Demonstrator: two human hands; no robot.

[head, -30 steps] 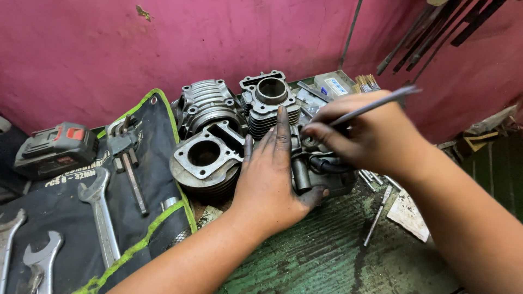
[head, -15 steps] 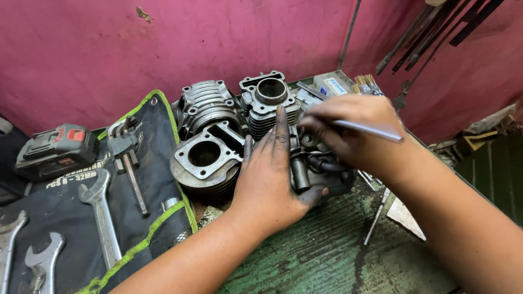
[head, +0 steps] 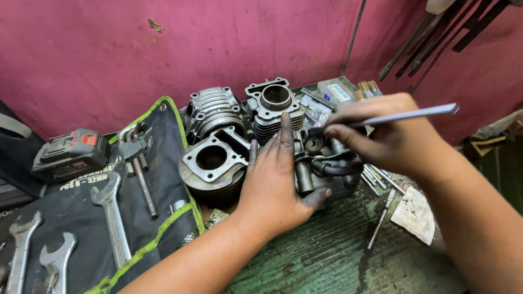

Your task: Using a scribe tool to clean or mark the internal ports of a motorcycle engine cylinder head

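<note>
My left hand (head: pixel 278 185) lies flat on a dark, greasy engine cylinder head (head: pixel 321 163) on the green bench, fingers spread over its top and thumb hooked on its front edge. My right hand (head: pixel 389 136) grips a thin flat grey metal tool (head: pixel 403 115) like a pen, its tip touching the round port on top of the cylinder head. The tool's free end points right and slightly up. Three finned engine cylinders stand close by: one at the left of my left hand (head: pixel 212 163), two behind it (head: pixel 213 111) (head: pixel 275 106).
A black tool roll with green trim (head: pixel 131 179) holds open-end wrenches (head: pixel 111 215) at the left. A grey and red power tool battery (head: pixel 71 153) sits at the far left. Loose thin rods (head: pixel 380 220) and a rag lie at the right. A pink wall stands behind.
My right hand has shifted the tool: its free end swung from up-right to down-right, and is now nearly level, with the tip kept at the cylinder head. My left hand stayed in place.
</note>
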